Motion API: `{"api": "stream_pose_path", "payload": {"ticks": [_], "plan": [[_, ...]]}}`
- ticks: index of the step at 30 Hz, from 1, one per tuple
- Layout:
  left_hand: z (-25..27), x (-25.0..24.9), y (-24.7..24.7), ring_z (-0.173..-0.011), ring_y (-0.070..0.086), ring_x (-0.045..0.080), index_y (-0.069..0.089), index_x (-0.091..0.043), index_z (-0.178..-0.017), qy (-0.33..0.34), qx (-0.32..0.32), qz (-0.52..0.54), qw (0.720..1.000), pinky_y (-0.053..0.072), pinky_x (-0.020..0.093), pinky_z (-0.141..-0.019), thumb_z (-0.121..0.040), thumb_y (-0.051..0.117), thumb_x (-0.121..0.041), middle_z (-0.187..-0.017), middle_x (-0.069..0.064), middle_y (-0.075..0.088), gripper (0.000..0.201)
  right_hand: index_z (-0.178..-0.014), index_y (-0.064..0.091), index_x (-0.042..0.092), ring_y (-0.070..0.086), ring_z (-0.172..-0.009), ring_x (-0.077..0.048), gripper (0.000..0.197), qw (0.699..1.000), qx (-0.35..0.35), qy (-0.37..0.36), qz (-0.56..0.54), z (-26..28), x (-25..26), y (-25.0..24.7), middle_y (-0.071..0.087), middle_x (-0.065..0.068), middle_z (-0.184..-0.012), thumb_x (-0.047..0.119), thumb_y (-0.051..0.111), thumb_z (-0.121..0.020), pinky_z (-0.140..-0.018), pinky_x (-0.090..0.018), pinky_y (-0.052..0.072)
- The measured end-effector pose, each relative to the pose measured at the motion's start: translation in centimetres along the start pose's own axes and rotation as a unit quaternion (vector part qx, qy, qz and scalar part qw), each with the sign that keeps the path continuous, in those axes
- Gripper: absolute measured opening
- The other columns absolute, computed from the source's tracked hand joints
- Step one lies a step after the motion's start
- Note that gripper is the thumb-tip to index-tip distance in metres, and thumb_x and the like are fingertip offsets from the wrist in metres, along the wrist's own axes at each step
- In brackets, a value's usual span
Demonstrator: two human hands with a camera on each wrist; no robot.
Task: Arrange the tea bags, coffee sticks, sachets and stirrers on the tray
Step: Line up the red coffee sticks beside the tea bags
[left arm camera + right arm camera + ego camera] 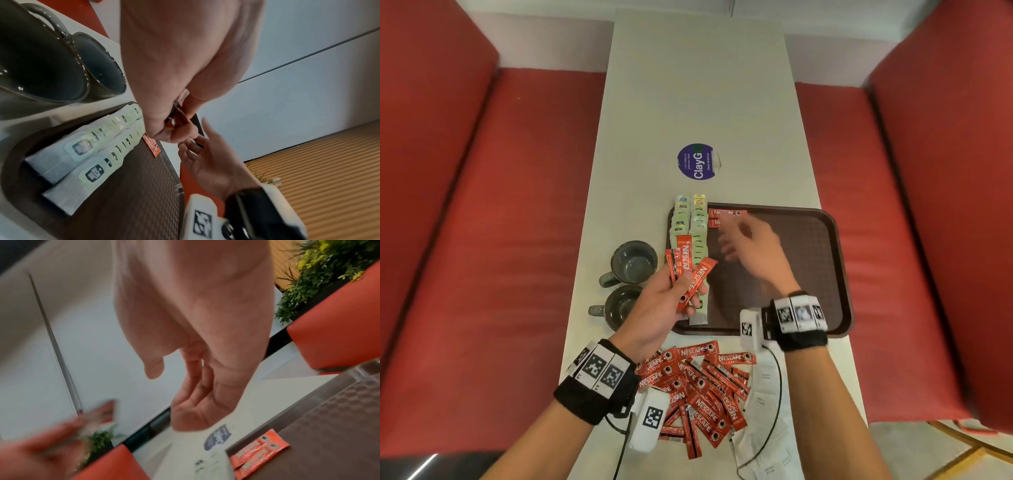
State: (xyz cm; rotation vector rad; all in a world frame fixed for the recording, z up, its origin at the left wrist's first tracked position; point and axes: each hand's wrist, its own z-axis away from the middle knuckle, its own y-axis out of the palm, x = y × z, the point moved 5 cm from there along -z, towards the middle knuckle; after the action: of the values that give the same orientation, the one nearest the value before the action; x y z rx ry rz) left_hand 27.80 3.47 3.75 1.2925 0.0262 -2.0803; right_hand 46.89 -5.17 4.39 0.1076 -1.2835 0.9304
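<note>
On the table: between two red benches (493,212), every item below sits on the pale table (688,102).
Tray: brown tray (808,246) at the near right part of the table.
Loose sticks: a heap of red sticks (698,387) on the table just in front of the tray; white sachets (763,404) to its right.
Tea bags: two rows of tea bags (690,233) along the tray's left side.
Mugs: two grey mugs (631,262) just left of the tray.
Placed sticks: two placed sticks (724,214) in the tray's far left corner, beside the tea bags.
Left hand: left hand (664,308) grips held sticks (685,270) over the tray's left edge.
Right hand: right hand (753,250) above the tray, blurred, fingers loosely spread, holding nothing.
</note>
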Motion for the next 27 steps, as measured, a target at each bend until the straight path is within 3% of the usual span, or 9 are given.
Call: {"api": "stream_pose_path", "payload": {"ticks": [4, 8, 11, 13, 16, 20, 22, 24, 27], "plan": [[-0.2, -0.4, 0.9, -0.085, 0.063, 0.016, 0.056, -0.027, -0.149, 0.045, -0.014, -0.006, 0.999, 0.054, 0.029, -0.074, -0.115, 0.048, -0.023, -0.105, 0.007, 0.072, 0.035, -0.109, 0.078, 0.019, 0.077, -0.087, -0.017, 0.035, 0.988, 0.093, 0.022, -0.118, 6.0, -0.4, 1.9, 0.08, -0.003, -0.095, 0.051, 0.078, -0.096, -0.079, -0.03, 0.064], [-0.2, -0.2, 1.8, -0.094, 0.075, 0.026, 0.055, -0.031, -0.146, 0.059, -0.021, -0.053, 0.997, 0.063, 0.036, -0.08, -0.115, 0.048, -0.025, -0.118, 0.004, 0.078, 0.032, -0.104, 0.07, 0.004, 0.066, -0.08, -0.022, 0.017, 0.972, 0.033, 0.01, -0.231, 8.0, -1.8, 2.5, 0.075, -0.011, -0.092, 0.02, 0.075, -0.104, -0.077, -0.039, 0.058], [0.0, -0.3, 2.0, -0.084, 0.073, 0.021, 0.055, -0.032, -0.144, 0.052, -0.03, -0.051, 0.997, 0.064, 0.037, -0.083, -0.117, 0.044, -0.022, -0.1, -0.005, 0.078, 0.031, -0.111, 0.062, 0.002, 0.07, -0.087, -0.031, 0.016, 0.947, 0.01, 0.016, -0.321, 8.6, -1.3, 1.8, 0.079, -0.019, -0.106, 0.017, 0.066, -0.109, -0.081, -0.042, 0.059], [-0.1, -0.2, 1.6, -0.066, 0.053, 0.01, 0.055, -0.023, -0.147, 0.035, -0.041, -0.032, 0.998, 0.053, 0.03, -0.068, -0.116, 0.047, -0.023, -0.073, -0.009, 0.059, 0.032, -0.115, 0.063, 0.002, 0.072, -0.086, -0.03, 0.016, 0.955, 0.007, 0.001, -0.296, 9.0, -0.5, 1.1, 0.078, -0.017, -0.097, 0.018, 0.063, -0.111, -0.075, -0.035, 0.058], [0.1, -0.4, 1.7, -0.058, 0.034, 0.007, 0.061, -0.014, -0.133, 0.03, -0.025, 0.003, 0.999, 0.032, 0.025, -0.057, -0.108, 0.058, -0.046, -0.068, -0.009, 0.038, 0.041, -0.112, 0.074, 0.011, 0.068, -0.076, -0.026, 0.014, 0.977, 0.038, -0.043, -0.205, 9.7, 0.5, 0.7, 0.076, -0.011, -0.089, 0.023, 0.068, -0.108, -0.072, -0.037, 0.058], [0.8, -2.1, 2.4, -0.06, 0.051, 0.001, 0.065, -0.023, -0.138, 0.106, -0.029, -0.046, 0.993, 0.042, 0.017, -0.059, -0.106, 0.061, -0.042, -0.072, -0.015, 0.061, 0.037, -0.107, 0.077, 0.014, 0.07, -0.074, -0.022, 0.017, 0.985, 0.065, -0.047, -0.153, 10.3, 0.9, 0.3, 0.081, -0.007, -0.089, 0.029, 0.079, -0.1, -0.074, -0.029, 0.061], [0.6, -2.1, 2.0, -0.066, 0.054, 0.002, 0.068, -0.023, -0.138, 0.127, -0.043, -0.042, 0.99, 0.044, 0.019, -0.061, -0.106, 0.063, -0.039, -0.099, 0.01, 0.075, 0.036, -0.107, 0.076, 0.011, 0.071, -0.075, -0.023, 0.018, 0.984, 0.058, -0.044, -0.163, 10.3, 0.6, -0.3, 0.082, -0.008, -0.091, 0.027, 0.081, -0.099, -0.073, -0.028, 0.06], [0.4, -2.0, 1.6, -0.074, 0.048, 0.022, 0.07, -0.025, -0.137, 0.137, -0.045, -0.018, 0.989, 0.04, 0.026, -0.063, -0.105, 0.066, -0.043, -0.117, 0.037, 0.063, 0.037, -0.109, 0.077, 0.007, 0.069, -0.077, -0.023, 0.015, 0.977, 0.05, -0.039, -0.203, 10.2, 0.0, -0.9, 0.082, -0.013, -0.094, 0.02, 0.078, -0.101, -0.072, -0.028, 0.059], [0.2, -1.7, 1.4, -0.087, 0.04, 0.033, 0.069, -0.023, -0.138, 0.131, -0.044, 0.019, 0.99, 0.038, 0.031, -0.064, -0.102, 0.069, -0.049, -0.119, 0.039, 0.061, 0.044, -0.109, 0.08, 0.002, 0.066, -0.076, -0.021, 0.013, 0.963, 0.031, -0.024, -0.268, 10.1, -0.8, -1.7, 0.08, -0.022, -0.095, 0.012, 0.077, -0.1, -0.071, -0.027, 0.057]]}}
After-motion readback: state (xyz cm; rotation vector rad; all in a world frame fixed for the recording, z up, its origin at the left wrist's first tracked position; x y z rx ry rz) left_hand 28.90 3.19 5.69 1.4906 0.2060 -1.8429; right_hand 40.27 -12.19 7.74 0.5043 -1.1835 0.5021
